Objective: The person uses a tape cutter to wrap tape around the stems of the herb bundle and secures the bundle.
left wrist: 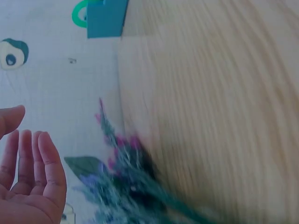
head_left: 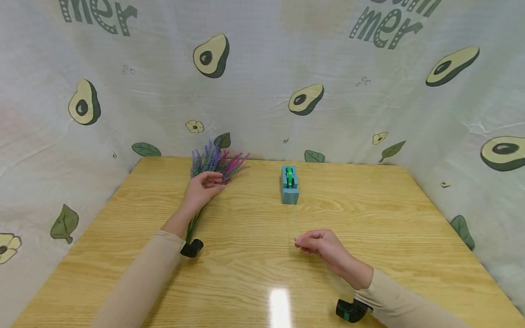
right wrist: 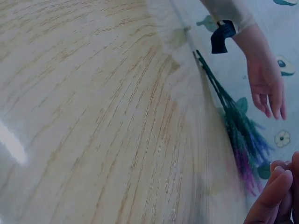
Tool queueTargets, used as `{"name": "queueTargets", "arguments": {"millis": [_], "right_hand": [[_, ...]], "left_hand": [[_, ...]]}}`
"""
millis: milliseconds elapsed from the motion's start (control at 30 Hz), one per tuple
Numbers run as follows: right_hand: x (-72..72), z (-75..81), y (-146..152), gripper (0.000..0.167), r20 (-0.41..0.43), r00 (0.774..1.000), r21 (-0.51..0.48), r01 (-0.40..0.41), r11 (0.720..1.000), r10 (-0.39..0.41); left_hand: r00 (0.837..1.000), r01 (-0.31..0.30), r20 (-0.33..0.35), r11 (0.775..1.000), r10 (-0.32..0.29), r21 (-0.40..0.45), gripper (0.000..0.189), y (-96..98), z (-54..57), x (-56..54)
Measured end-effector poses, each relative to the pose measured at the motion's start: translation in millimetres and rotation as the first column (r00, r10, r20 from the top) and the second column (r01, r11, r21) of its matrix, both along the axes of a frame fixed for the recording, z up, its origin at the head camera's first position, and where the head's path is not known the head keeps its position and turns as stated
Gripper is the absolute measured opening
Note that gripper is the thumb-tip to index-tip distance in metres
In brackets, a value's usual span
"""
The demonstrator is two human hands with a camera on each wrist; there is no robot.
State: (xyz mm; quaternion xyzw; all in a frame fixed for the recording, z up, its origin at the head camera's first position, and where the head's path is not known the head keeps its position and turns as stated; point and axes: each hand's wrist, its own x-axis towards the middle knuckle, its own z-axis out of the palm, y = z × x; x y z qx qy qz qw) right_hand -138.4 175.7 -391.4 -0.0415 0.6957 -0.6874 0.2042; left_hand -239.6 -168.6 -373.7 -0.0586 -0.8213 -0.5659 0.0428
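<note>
The flowers lay, it seemed, just below the nearer left hand, their stems running back toward its wrist, its fingers loosely bent and empty.

The flowers, with blue-purple and magenta heads on slim green stems, lie in a loose bunch at ten o'clock on the table. Their heads fan toward one o'clock, and the stems narrow together toward seven. The left hand is over their middle, fingers loosely bent. The blue, blocky dispenser stands upright at twelve o'clock, a green ring set in it, its near end toward six.
</note>
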Motion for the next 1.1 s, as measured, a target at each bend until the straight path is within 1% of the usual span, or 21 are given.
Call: {"name": "queueTargets", "arguments": {"millis": [100, 200, 333, 500, 600, 733, 833, 933, 1033, 1100], "right_hand": [[0.0, -0.9, 0.5, 0.019, 0.001, 1.0, 0.002, 0.003, 1.0, -0.003], [0.0, -1.3, 1.5, 0.019, -0.001, 1.0, 0.006, 0.007, 1.0, -0.007], [-0.1, -1.2, 2.6, 0.018, -0.004, 1.0, 0.009, 0.013, 1.0, -0.013], [0.2, -0.4, 2.8, 0.017, -0.003, 1.0, 0.01, 0.013, 1.0, -0.013], [0.7, -0.3, 2.8, 0.017, 0.002, 1.0, 0.001, 0.012, 1.0, -0.013], [1.1, -1.1, 3.0, 0.017, 0.004, 1.0, -0.011, 0.011, 1.0, -0.01], [0.6, -2.1, 3.1, 0.018, 0.004, 1.0, -0.008, 0.009, 1.0, -0.009], [0.2, -3.2, 3.2, 0.019, 0.005, 1.0, 0.001, 0.006, 1.0, -0.006], [0.3, -4.0, 2.8, 0.02, 0.009, 1.0, 0.008, 0.006, 1.0, -0.006], [0.3, -4.1, 2.5, 0.021, 0.008, 1.0, 0.011, 0.007, 1.0, -0.007]], "left_hand": [[0.999, -0.028, 0.017, 0.999, 0.029, -0.025, 0.04, -18.5, -0.3, 8.4], [0.998, -0.052, 0.042, 0.998, 0.054, -0.044, 0.043, -35.5, -4.0, 15.1], [0.996, -0.065, 0.062, 0.995, 0.069, -0.072, 0.045, -52.9, -9.7, 23.0], [0.994, -0.058, 0.083, 0.991, 0.069, -0.124, 0.047, -66.3, -16.2, 30.1], [0.99, -0.03, 0.13, 0.989, 0.049, -0.144, 0.051, -70.7, -19.9, 32.7], [0.976, 0.003, 0.217, 0.991, 0.026, -0.13, 0.058, -74.7, -25.1, 34.3], [0.962, 0.006, 0.272, 0.993, 0.027, -0.12, 0.064, -76.5, -27.9, 34.7], [0.946, 0.028, 0.323, 0.99, 0.018, -0.138, 0.071, -77.1, -29.4, 35.1], [0.927, 0.068, 0.376, 0.986, -0.006, -0.153, 0.079, -76.7, -30.8, 35.8], [0.92, 0.096, 0.391, 0.98, -0.021, -0.173, 0.08, -75.9, -31.2, 36.4]]}}
